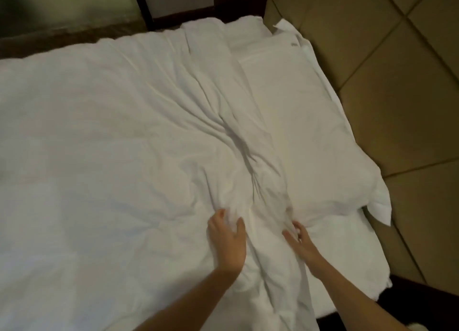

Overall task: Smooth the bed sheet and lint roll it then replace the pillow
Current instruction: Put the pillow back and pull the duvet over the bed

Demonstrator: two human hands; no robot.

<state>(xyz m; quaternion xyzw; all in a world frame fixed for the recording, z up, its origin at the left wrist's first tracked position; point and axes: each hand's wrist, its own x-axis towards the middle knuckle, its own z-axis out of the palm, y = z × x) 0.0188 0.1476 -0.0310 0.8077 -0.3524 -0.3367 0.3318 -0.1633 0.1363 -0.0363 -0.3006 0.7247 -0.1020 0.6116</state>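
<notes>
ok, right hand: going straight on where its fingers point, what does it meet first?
The bunched ridge of the bed sheet; the right hand pinches it now. Just past that, probably the near edge of the pillow, though depth is unclear.

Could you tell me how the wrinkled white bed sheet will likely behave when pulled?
The wrinkled white bed sheet looks floppy: it bunches into folds where the left hand and right hand grip it. Its thin creases suggest it is light; a pull would likely drag wrinkles along.
</notes>
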